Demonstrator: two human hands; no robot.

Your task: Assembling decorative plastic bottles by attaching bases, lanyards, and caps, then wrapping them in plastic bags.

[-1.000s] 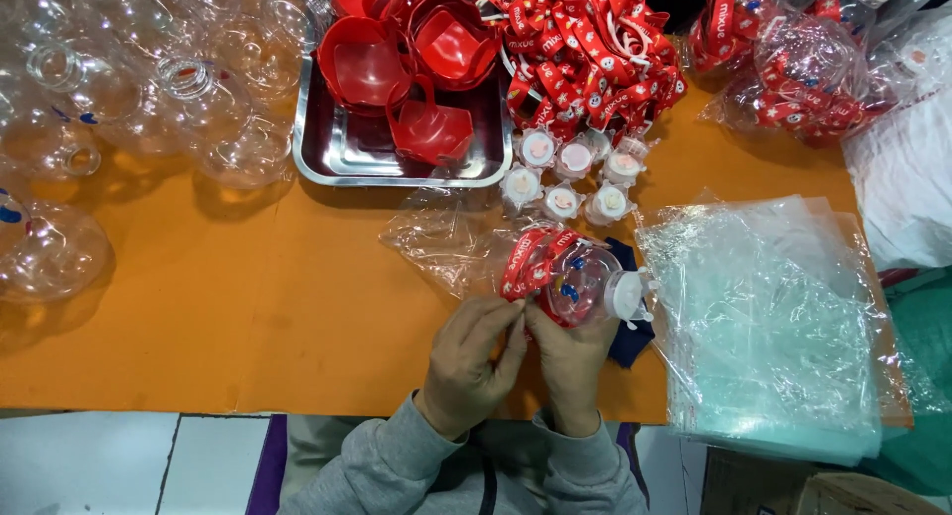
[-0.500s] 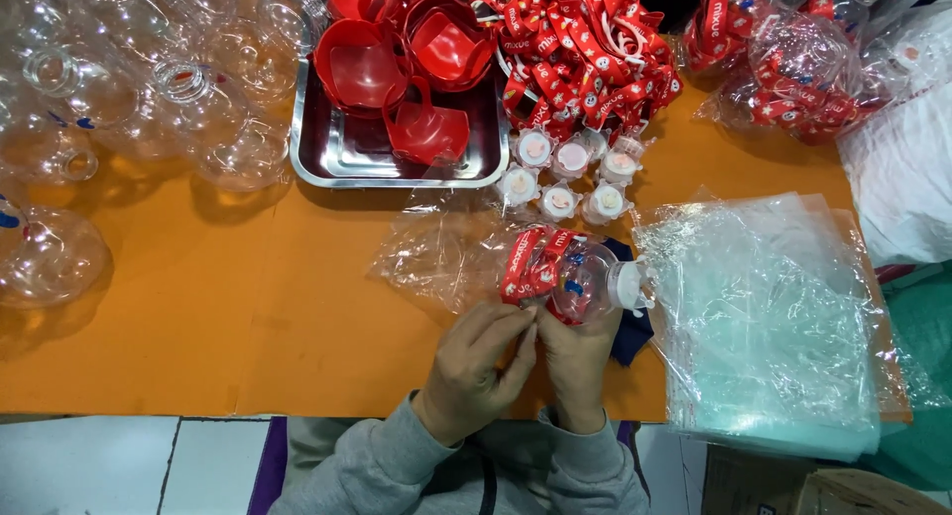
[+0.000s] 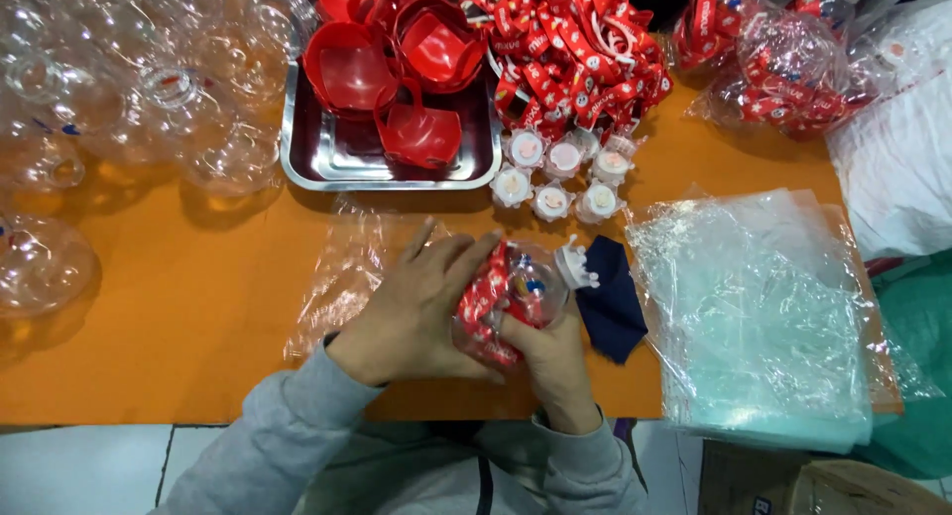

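Orange table [image 3: 178,307]: steel tray [image 3: 327,158], white caps [image 3: 555,178], bag stack [image 3: 764,317] around hands.

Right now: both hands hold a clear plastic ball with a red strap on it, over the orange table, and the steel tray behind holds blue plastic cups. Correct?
Not quite. In the head view the plastic cups in the steel tray are red, not blue. The rest stands: left hand and right hand hold the clear plastic ball with its red strap over the orange table.

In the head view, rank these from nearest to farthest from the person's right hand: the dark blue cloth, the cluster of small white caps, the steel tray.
From the right hand:
1. Dark blue cloth, just to its right.
2. Small white caps, farther up the table.
3. Steel tray, up and to the left.
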